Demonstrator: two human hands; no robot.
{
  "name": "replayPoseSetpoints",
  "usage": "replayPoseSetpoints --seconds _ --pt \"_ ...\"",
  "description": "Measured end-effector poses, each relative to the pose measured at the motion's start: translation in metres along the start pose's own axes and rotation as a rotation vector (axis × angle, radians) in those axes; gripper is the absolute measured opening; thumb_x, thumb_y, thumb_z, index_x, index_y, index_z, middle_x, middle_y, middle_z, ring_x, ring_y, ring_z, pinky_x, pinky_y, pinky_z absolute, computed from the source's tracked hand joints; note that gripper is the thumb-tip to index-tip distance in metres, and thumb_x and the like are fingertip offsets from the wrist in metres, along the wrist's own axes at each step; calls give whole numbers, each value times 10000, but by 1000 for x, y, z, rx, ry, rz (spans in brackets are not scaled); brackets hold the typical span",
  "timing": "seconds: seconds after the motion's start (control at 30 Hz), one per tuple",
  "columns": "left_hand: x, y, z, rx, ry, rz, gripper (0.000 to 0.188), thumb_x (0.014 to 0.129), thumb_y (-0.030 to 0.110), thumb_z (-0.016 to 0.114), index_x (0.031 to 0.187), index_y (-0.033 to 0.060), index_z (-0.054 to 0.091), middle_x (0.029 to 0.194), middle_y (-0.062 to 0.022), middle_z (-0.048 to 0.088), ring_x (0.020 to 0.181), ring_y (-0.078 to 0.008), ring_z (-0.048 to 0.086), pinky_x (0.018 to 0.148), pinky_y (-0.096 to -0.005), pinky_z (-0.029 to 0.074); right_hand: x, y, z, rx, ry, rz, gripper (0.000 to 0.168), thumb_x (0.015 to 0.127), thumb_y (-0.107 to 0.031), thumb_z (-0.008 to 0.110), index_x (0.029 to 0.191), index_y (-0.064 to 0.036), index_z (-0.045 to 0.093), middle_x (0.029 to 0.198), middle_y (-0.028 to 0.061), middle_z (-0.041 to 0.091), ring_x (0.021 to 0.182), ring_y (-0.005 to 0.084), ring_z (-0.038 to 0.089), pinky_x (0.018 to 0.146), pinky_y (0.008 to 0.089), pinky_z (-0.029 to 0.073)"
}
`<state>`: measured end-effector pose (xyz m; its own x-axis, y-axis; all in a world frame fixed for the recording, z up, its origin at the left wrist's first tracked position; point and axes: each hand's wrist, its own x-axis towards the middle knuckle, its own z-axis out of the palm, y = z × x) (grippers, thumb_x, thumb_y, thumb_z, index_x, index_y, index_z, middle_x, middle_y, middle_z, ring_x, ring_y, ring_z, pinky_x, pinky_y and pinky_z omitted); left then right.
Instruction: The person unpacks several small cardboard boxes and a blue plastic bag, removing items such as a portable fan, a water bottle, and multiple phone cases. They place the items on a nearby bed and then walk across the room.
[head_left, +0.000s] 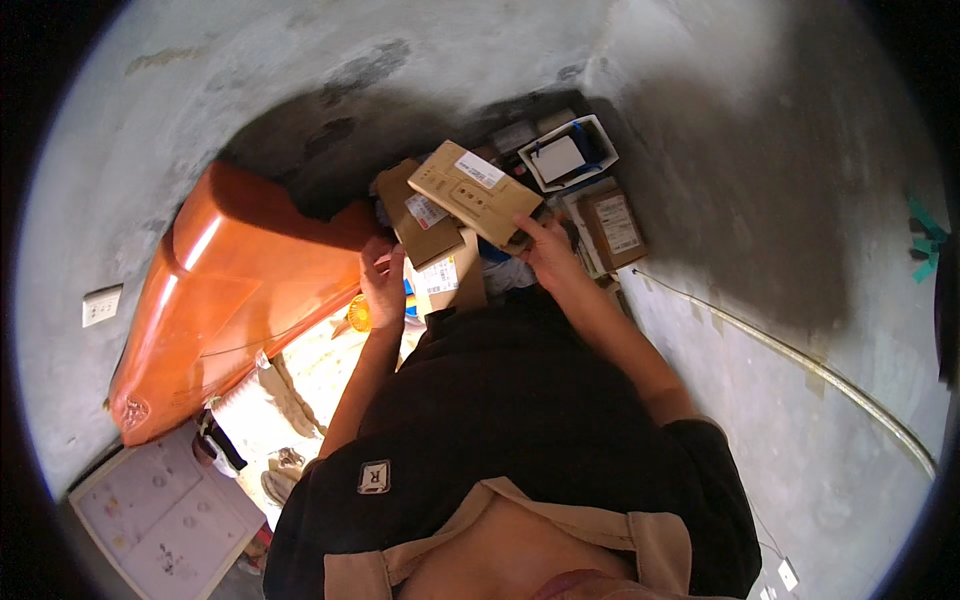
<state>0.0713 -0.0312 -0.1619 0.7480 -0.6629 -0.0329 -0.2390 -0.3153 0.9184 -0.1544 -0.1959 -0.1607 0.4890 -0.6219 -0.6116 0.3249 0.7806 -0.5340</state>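
Note:
My right hand grips the near right end of a flat cardboard box with printing and a white label. A second, darker cardboard box, also labelled, lies partly behind and left of it, tilted. At that box's lower left edge is my left hand, its fingers bent; whether they hold the box cannot be told. Below both boxes a larger labelled cardboard box shows, close to my body.
An orange wooden headboard stands at the left. Behind the boxes sits a white open bin; a brown labelled carton is beside it. A small yellow fan lies near my left hand. Grey walls enclose the corner.

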Motion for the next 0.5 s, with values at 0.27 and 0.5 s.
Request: replayPoseSetpoints --seconds 0.27,0.5 --pt "-2 65 33 -319 -378 -387 529 932 397 593 1299 31 490 1118 -105 621 967 -186 596 857 -339 471 -12 16 16 -5 -148 32 655 770 -220 784 1310 -98 433 1223 82 537 1085 228 544 763 332 480" --pt "-1 66 35 -299 -395 -441 511 908 276 640 1313 19 465 1073 -105 625 898 -160 605 787 -289 489 -10 -49 -58 -128 195 -262 623 825 -246 734 1320 -34 421 1278 124 514 1135 263 521 931 418 445"
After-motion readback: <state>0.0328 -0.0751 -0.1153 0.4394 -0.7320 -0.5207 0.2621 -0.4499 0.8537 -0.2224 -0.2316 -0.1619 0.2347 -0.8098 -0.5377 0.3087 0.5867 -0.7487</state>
